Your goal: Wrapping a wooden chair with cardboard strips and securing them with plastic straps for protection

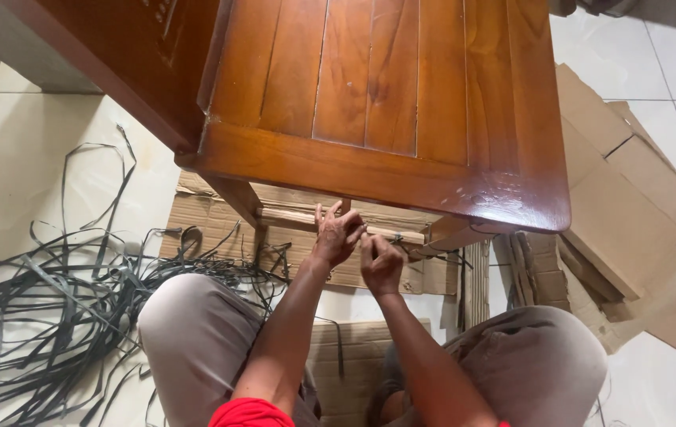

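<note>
Head view: a wooden table (385, 103) is seen from above, with cardboard (638, 205) flat on the floor (30, 158) around it. A rail (306, 215) under the table's edge is touched by the left hand (336, 236), fingers spread. A thin strap (417, 250) beside it seems pinched in the closed right hand (381, 265). Loose straps (61, 292) are heaped at the left, so much unpacking seems done.

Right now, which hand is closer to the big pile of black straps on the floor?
Left. The left hand is under the table edge, on the side toward the straps. The right hand is just beside it, farther from them.
</note>
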